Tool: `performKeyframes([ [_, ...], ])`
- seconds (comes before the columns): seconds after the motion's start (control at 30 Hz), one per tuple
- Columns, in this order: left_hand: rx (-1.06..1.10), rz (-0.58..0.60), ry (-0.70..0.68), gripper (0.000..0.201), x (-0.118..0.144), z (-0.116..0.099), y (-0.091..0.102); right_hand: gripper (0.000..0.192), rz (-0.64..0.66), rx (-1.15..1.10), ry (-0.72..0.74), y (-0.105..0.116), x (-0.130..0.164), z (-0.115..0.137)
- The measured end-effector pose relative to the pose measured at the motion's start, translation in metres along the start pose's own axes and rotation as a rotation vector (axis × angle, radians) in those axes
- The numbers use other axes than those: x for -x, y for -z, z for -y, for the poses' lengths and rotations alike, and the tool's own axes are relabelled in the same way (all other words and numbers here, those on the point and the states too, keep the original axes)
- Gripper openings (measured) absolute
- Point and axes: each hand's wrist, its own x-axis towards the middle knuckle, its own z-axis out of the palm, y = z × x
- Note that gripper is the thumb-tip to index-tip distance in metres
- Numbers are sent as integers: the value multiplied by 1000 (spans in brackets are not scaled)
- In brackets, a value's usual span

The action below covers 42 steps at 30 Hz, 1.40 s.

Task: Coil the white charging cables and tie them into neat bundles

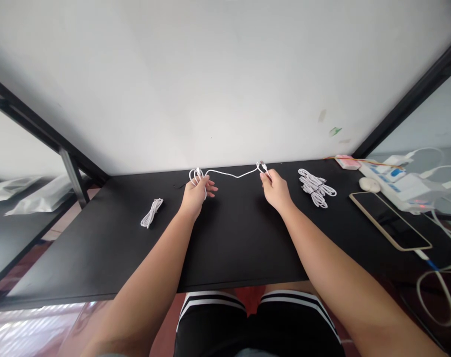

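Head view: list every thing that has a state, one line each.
white cable: partly coiled at the left hand, rest stretched to the right hand
left hand: shut on the cable's loops
right hand: pinching the cable's end
single bundle: coiled, lying on the table
pile of bundles: coiled, heaped
phone: screen dark, cable plugged in

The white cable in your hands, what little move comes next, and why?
Probably the right hand brings its end toward the left hand for another loop: the white cable is partly looped there, the rest stretched between the hands.
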Motion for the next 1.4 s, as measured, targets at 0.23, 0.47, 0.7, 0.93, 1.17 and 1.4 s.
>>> performKeyframes([
  [0.23, -318, 187, -92, 43, 2, 7, 1, 43, 63, -451, -58, -7, -2, 4],
  [0.47, -226, 225, -41, 40, 8, 8, -10, 39, 338, -906, -198, -15, 4, 13],
  [0.7, 147, 324, 74, 31, 17, 0, -19, 33, 592, -1002, -208, -13, 14, 25],
  [0.93, 360, 462, 168, 38, 26, -8, -26, 39, 754, -932, -192, -16, 20, 33],
  [1.17, 291, 269, 223, 24, 24, -8, -28, 44, 586, -786, -109, -22, 20, 29],
  [1.4, 356, 269, 300, 35, 21, -11, -24, 48, 338, -625, -66, -25, 17, 26],
])
